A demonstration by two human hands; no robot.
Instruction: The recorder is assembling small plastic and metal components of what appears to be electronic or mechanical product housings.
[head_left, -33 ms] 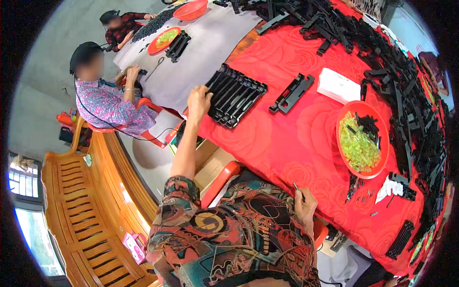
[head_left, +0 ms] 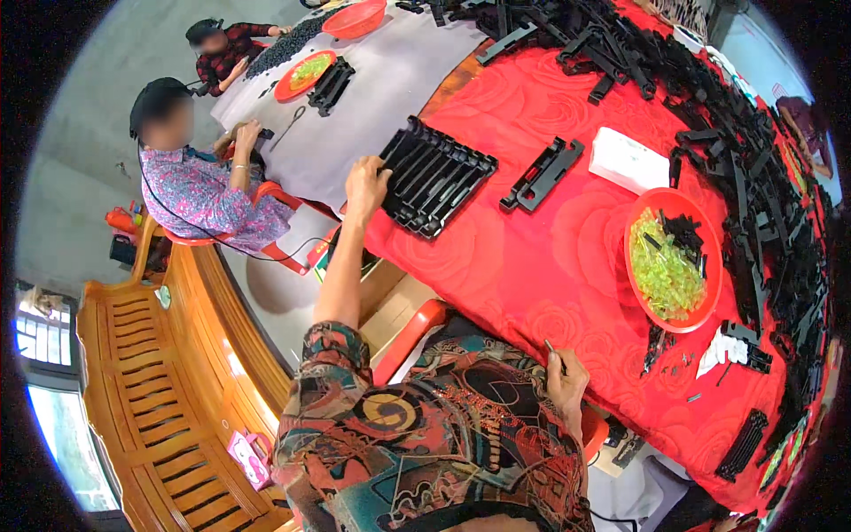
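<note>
A row of long black plastic strips [head_left: 436, 176] lies flat and side by side on the red-clothed bench [head_left: 523, 266], near its edge, slanted, its near end touched by the left hand [head_left: 366, 183].

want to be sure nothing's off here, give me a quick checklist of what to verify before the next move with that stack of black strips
1. Left hand touches the stack of black strips: ok, at its near edge.
2. Stack fully on the red tablecloth: ok, though close to the table's edge.
3. Right hand holds a thin tool: ok; what kind, cannot tell.
4. Red dish of green pieces clear of both hands: ok.
5. Left hand's grip closed on a strip: cannot tell.
</note>
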